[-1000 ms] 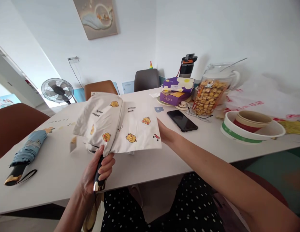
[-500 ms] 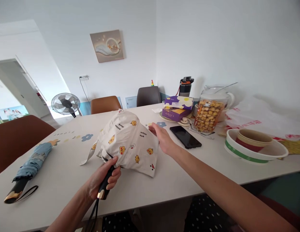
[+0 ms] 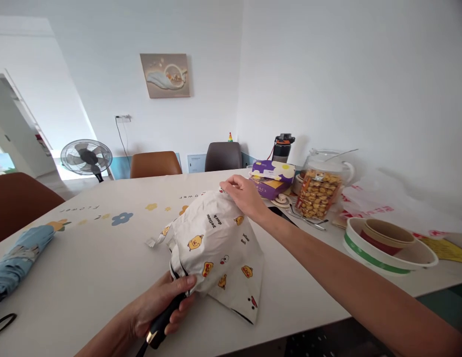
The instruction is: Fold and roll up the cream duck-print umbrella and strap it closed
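A white umbrella with yellow ducks printed on it lies loosely folded over the table, its canopy bunched and one flap hanging toward the near edge. My left hand is wrapped round its black handle, thumb up against the fabric. At the canopy's far end, my right hand has its fingers pinched together on the cloth. The closure strap sticks out at the left side. A blue folded umbrella rests at the table's left, partly cut off by the frame.
On the right of the white table are a phone partly behind my right arm, glasses, a snack jar, purple boxes, a bottle, bowls and a plastic bag. Chairs surround it.
My right hand has moved from the canopy's right side up to its far end and closed on the cloth. The umbrella has shifted right and nearer. The view has turned slightly right.
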Motion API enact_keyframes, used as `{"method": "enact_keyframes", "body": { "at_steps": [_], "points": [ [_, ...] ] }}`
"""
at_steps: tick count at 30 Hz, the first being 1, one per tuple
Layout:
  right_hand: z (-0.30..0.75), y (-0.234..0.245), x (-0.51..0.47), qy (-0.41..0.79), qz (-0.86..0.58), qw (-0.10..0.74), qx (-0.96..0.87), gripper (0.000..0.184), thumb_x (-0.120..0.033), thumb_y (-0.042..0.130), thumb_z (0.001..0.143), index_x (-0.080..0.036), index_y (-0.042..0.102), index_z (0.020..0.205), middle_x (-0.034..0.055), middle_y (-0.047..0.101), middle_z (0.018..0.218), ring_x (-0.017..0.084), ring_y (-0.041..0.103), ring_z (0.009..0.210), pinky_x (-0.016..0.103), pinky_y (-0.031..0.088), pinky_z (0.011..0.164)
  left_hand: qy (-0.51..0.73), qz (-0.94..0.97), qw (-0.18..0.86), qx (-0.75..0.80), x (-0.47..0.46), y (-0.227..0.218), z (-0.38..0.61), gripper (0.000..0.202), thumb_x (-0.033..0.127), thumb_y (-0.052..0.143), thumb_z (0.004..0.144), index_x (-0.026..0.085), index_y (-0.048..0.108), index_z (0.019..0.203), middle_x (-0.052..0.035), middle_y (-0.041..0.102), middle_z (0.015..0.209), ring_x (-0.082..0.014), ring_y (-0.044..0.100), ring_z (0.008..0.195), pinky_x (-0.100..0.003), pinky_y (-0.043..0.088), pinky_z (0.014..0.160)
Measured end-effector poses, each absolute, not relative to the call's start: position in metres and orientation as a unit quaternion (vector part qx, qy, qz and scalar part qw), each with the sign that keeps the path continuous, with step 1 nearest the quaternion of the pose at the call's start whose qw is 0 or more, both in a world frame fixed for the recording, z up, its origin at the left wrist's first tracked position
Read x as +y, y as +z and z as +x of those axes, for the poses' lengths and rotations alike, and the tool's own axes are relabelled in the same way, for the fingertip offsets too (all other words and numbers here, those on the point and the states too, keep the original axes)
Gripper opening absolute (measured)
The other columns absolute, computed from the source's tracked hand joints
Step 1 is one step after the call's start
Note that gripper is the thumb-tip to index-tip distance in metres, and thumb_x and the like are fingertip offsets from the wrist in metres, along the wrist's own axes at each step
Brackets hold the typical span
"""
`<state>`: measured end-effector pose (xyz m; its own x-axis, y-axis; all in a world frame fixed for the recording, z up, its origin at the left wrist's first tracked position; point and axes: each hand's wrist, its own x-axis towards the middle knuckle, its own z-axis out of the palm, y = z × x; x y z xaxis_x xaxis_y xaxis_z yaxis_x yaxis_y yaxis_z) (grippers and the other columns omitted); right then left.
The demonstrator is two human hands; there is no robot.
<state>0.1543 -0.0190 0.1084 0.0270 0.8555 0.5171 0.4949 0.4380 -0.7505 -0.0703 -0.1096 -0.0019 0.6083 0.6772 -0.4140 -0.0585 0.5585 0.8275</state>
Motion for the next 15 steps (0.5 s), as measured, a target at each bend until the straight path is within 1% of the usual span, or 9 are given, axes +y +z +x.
{"method": "enact_keyframes", "body": {
  "at_steps": [3,5,7,10,12,13,15],
  "points": [
    [0.153,0.108,-0.022,0.181,-0.492,0.496,-0.692,0.026,-0.044,0.050,0.075,-0.021,0.055,0.064,0.0016,0.062,0.084,0.018,0.054,0.081,0.032,0.038,0.074,0.223,0.396,0.804,0.384,-0.110,-0.003,-0.073,0.036,0.046,0.062,0.073,0.017,0.046,0.059,0.0054,0.042,0.044,-0.0038,0.027,0.030,-0.017,0.026,0.027],
    [0.153,0.111,-0.023,0.215,-0.472,0.483,-0.705,0.025,-0.042,0.052,0.074,-0.020,0.055,0.062,0.0015,0.063,0.088,0.017,0.054,0.083,0.032,0.038,0.076,0.223,0.383,0.810,0.383,-0.110,-0.003,-0.076,0.036,0.045,0.062,0.074,0.017,0.046,0.058,0.0053,0.041,0.043,-0.0040,0.027,0.030,-0.017,0.025,0.027],
    [0.152,0.116,-0.022,0.268,-0.451,0.502,-0.688,0.022,-0.040,0.055,0.073,-0.020,0.056,0.063,0.0014,0.064,0.089,0.017,0.055,0.082,0.032,0.038,0.076,0.218,0.371,0.821,0.375,-0.109,-0.003,-0.077,0.038,0.046,0.060,0.075,0.017,0.046,0.056,0.0051,0.039,0.041,-0.0042,0.027,0.030,-0.017,0.024,0.028],
    [0.152,0.121,-0.016,0.345,-0.444,0.569,-0.600,0.021,-0.040,0.060,0.069,-0.020,0.058,0.065,0.0016,0.063,0.084,0.016,0.055,0.076,0.031,0.040,0.072,0.190,0.365,0.840,0.353,-0.106,-0.003,-0.079,0.045,0.052,0.055,0.076,0.016,0.046,0.050,0.0045,0.035,0.036,-0.0042,0.025,0.029,-0.018,0.022,0.028],
    [0.151,0.122,-0.010,0.389,-0.450,0.572,-0.564,0.022,-0.042,0.062,0.067,-0.020,0.057,0.067,0.0018,0.062,0.079,0.016,0.054,0.071,0.031,0.040,0.067,0.179,0.360,0.848,0.344,-0.105,-0.004,-0.079,0.048,0.054,0.052,0.077,0.016,0.045,0.048,0.0042,0.033,0.035,-0.0040,0.023,0.027,-0.018,0.020,0.027],
    [0.150,0.122,-0.008,0.395,-0.454,0.568,-0.562,0.023,-0.043,0.062,0.068,-0.020,0.057,0.067,0.0018,0.061,0.077,0.015,0.053,0.069,0.030,0.040,0.065,0.179,0.355,0.851,0.342,-0.104,-0.004,-0.080,0.048,0.053,0.051,0.078,0.016,0.045,0.048,0.0042,0.033,0.035,-0.0039,0.023,0.027,-0.018,0.020,0.027],
    [0.145,0.119,-0.002,0.354,-0.463,0.565,-0.583,0.025,-0.044,0.059,0.070,-0.020,0.055,0.066,0.0008,0.059,0.074,0.015,0.051,0.068,0.029,0.039,0.064,0.173,0.346,0.859,0.335,-0.103,-0.004,-0.081,0.047,0.053,0.050,0.078,0.016,0.045,0.049,0.0044,0.034,0.035,-0.0038,0.022,0.028,-0.018,0.019,0.027]
  ]
}}
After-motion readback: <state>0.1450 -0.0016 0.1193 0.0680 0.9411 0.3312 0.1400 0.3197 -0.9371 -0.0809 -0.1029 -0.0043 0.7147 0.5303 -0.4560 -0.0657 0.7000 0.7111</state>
